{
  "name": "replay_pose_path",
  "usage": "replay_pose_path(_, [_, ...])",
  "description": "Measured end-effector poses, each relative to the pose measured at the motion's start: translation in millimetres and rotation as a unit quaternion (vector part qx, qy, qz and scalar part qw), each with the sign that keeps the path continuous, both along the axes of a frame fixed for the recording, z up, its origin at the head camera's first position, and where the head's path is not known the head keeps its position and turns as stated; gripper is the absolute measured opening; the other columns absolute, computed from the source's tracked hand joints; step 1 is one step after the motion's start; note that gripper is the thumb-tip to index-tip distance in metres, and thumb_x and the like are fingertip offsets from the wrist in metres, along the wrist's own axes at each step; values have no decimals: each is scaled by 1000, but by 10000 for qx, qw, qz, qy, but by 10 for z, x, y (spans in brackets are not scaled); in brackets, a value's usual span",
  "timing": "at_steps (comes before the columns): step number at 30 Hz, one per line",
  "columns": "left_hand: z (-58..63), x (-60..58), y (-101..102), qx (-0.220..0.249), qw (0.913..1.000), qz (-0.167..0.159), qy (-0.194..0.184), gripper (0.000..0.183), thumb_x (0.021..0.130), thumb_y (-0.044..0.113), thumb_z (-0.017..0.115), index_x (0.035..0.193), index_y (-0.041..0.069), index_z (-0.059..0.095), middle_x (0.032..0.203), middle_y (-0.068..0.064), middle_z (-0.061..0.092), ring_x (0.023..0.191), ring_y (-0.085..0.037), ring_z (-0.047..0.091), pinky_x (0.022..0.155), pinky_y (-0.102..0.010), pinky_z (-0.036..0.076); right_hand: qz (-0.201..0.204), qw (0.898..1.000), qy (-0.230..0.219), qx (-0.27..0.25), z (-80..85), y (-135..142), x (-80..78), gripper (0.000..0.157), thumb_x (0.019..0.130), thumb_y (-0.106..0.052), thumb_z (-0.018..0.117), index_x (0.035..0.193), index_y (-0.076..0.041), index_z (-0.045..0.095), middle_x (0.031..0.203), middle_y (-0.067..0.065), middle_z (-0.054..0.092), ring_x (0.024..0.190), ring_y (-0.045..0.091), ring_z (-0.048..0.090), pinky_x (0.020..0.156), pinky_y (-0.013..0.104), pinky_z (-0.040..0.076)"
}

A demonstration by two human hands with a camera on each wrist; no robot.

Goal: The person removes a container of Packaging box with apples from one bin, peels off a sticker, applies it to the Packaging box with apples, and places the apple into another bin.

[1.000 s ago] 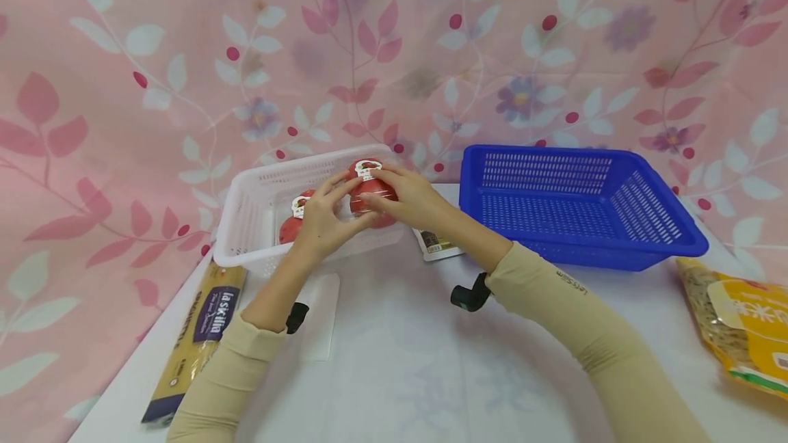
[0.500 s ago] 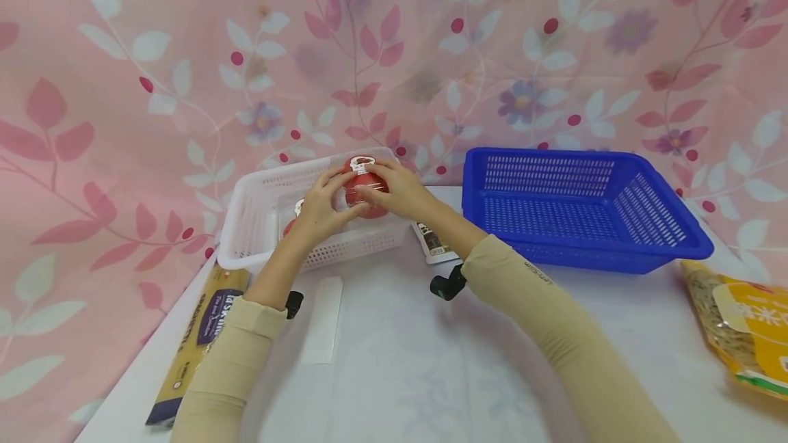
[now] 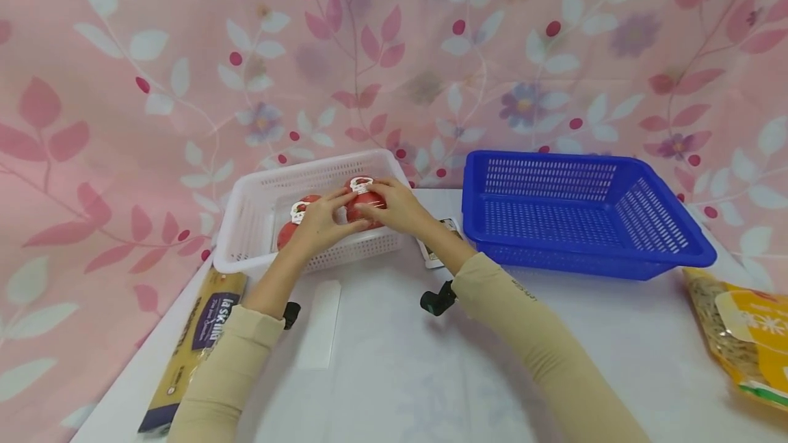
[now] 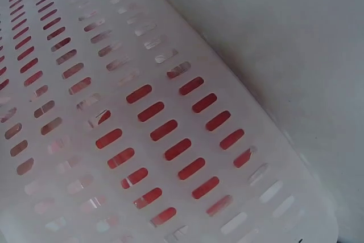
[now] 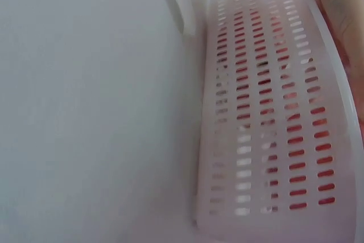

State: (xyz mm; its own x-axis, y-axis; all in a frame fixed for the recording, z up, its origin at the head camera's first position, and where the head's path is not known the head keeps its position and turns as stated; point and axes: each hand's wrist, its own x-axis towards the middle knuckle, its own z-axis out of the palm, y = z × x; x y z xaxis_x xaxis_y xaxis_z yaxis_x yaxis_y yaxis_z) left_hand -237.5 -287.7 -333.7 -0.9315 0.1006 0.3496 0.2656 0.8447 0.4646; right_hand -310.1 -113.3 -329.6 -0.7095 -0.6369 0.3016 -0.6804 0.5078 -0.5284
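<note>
A white perforated basket (image 3: 363, 249) stands at centre left in the head view. Inside its right half, my left hand (image 3: 321, 225) and right hand (image 3: 399, 208) hold a clear-wrapped pack of red round fruit (image 3: 364, 206) from both sides. A white label tops the pack; the exact kind of fruit is hard to tell. To its left in the same basket lies a second labelled red pack (image 3: 288, 232), partly behind my left hand. Both wrist views look at the basket's slotted wall (image 4: 190, 132), with red showing through the slots. Neither set of fingertips shows there.
A blue perforated basket (image 3: 591, 262) stands at the right. Left of the white basket lies a spaghetti pack (image 3: 195, 340). A yellow bag (image 3: 760, 333) is at the far right. A small packet (image 3: 434, 257) lies between the baskets, and a flat white strip (image 3: 320, 323) in front.
Both hands have moved down and slightly left with the pack of red fruit, from above the basket's rim to lower inside it. The second pack is more visible than half a second ago.
</note>
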Motion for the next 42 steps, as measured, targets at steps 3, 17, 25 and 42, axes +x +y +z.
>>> replay_pose_path(3, [-1, -7, -14, -34, 9996, 156, -241, 74, 73, 52, 71, 132, 12, 51, 133, -12, 49, 114, -28, 50, 89, -45, 44, -81, 9999, -88, -26, -15, -22, 1, 56, 85, -44, 61, 129, -11, 54, 132, 13, 44, 118, 25, 43, 93, 39, 42])
replay_pose_path(17, [-42, -46, 17, -292, 9934, 745, -821, 71, 72, 53, 71, 131, 17, 53, 121, -18, 56, 95, -30, 54, 81, -47, 45, 120, 9993, -259, 236, -69, -115, -39, 48, 83, -38, 65, 118, -5, 59, 116, 12, 55, 106, 23, 47, 85, 32, 46])
replay_pose_path(25, [-39, -67, -19, 28, 9877, 710, -1390, 64, 79, 42, 67, 133, 13, 50, 139, -11, 41, 125, -34, 38, 96, -55, 34, 109, 9945, -24, 1041, -78, -184, -63, 50, 88, -38, 57, 123, -3, 54, 117, 13, 56, 107, 24, 48, 91, 36, 42])
replay_pose_path(42, [-31, -52, 58, -1074, 9811, 768, -1413, 55, 89, 41, 44, 135, 10, 47, 140, -10, 39, 115, -40, 46, 89, -57, 39, -331, 9875, -124, 1534, -85, -236, -28, 50, 91, -42, 43, 130, -11, 51, 132, 10, 48, 118, 24, 44, 97, 45, 37])
